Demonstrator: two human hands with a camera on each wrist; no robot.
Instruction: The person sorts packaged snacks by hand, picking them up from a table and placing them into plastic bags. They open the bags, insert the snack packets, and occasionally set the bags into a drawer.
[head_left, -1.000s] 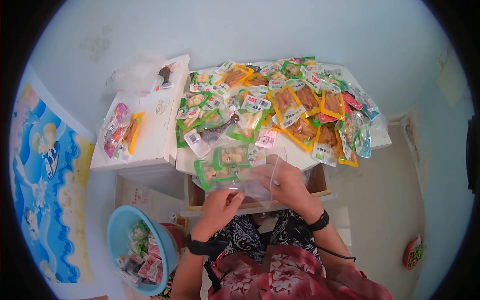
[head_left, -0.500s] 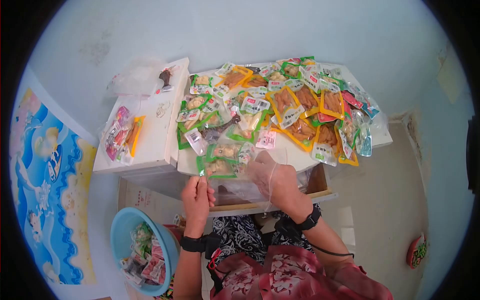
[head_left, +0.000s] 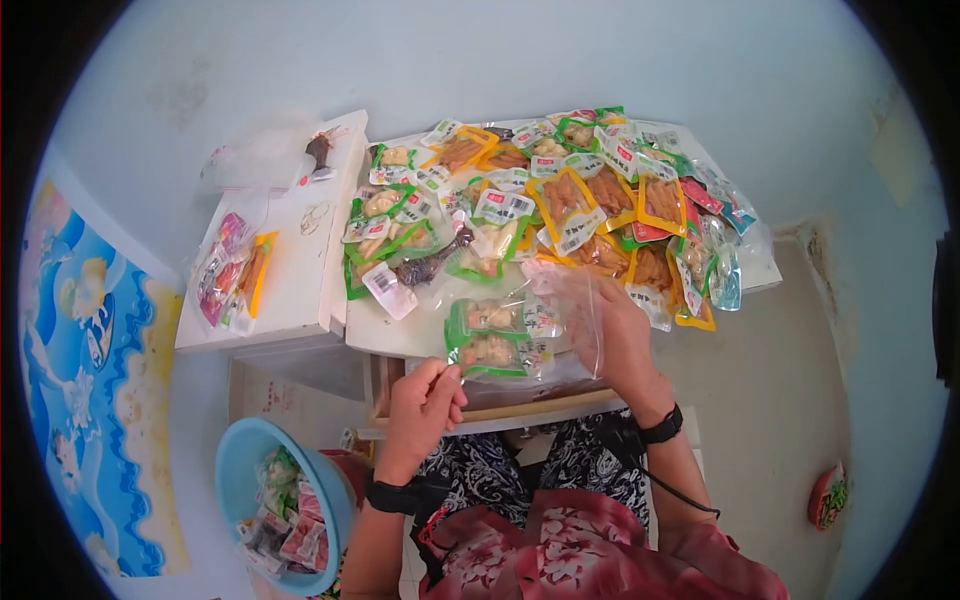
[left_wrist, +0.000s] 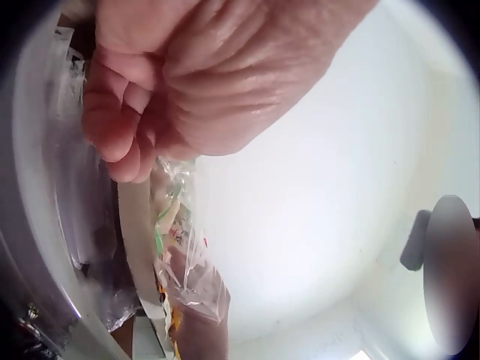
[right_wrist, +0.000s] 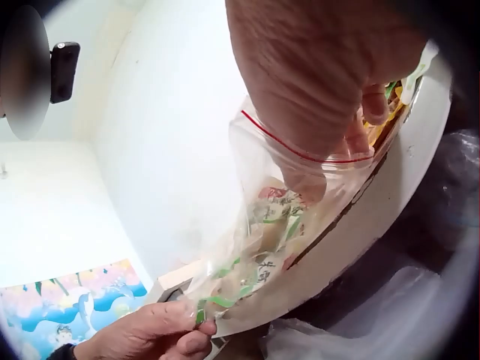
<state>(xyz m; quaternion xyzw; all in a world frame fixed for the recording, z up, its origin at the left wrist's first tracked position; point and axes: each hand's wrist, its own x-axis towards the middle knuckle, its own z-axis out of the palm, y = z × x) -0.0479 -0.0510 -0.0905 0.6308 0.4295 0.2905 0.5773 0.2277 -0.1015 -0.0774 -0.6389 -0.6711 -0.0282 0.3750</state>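
A clear zip bag with a red closure line in the right wrist view hangs between my hands, above the desk's front edge. Inside lie two green-edged food packets, one above the other. My left hand pinches the bag's lower left corner between thumb and fingers. At the bag's mouth on the other side, my right hand holds the film, with one digit past the red line and other fingers curled at the edge. Part of that hand shows through the plastic.
Many green- and orange-edged food packets cover the white desk. A filled bag and loose clear bags lie on the left cabinet. Below, an open drawer juts out; a blue basin of packets stands at left.
Both hands have shifted the bag to the right. The left hand moved up to the packets' corner, then right with the bag. The right hand has risen and its fingers have spread from the packets.
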